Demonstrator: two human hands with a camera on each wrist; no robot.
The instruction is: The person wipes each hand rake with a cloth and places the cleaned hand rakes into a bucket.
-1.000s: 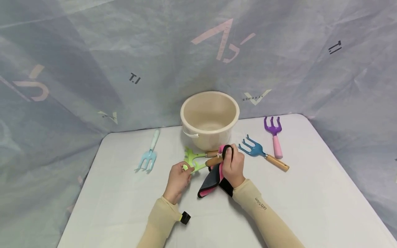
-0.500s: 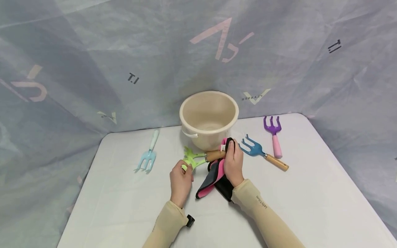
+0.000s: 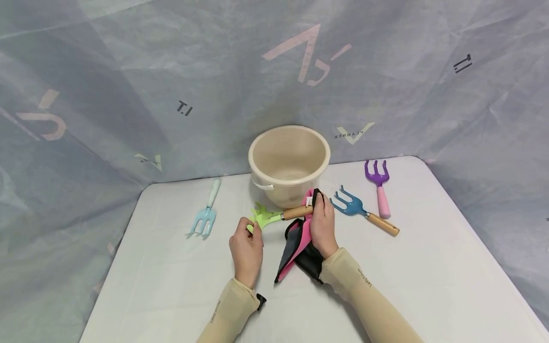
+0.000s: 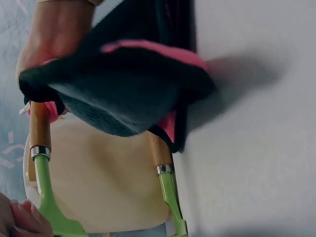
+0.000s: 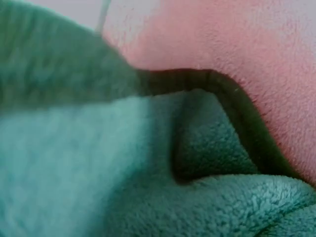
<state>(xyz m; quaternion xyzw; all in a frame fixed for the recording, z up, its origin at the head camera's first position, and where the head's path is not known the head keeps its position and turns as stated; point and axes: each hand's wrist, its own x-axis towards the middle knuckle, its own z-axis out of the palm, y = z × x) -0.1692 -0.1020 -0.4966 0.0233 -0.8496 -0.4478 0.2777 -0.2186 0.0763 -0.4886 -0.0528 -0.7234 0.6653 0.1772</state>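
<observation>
My left hand [image 3: 247,250] pinches the light-green head of a garden hand fork [image 3: 270,219], its wooden handle pointing right. In my right hand [image 3: 322,226] is a cloth [image 3: 296,243], grey on one face and pink on the other, with black edging. It meets the far end of the wooden handle, and its loose part hangs down toward the table. A second green tool [image 4: 170,197] with a wooden handle shows low beside the table in the left wrist view; overhead it is mostly hidden behind the held fork. Cloth folds [image 5: 207,128] fill the right wrist view.
Behind the hands stands a cream bucket [image 3: 289,185]. On the white table [image 3: 163,295], a light-blue fork [image 3: 205,216] lies to the left. A blue fork with a wooden handle [image 3: 355,207] and a purple fork with a pink handle [image 3: 379,186] lie to the right.
The held fork has swung toward level and now overlaps the second green tool. My left hand has turned and shifted slightly left; the cloth's loose part hangs a little lower.
</observation>
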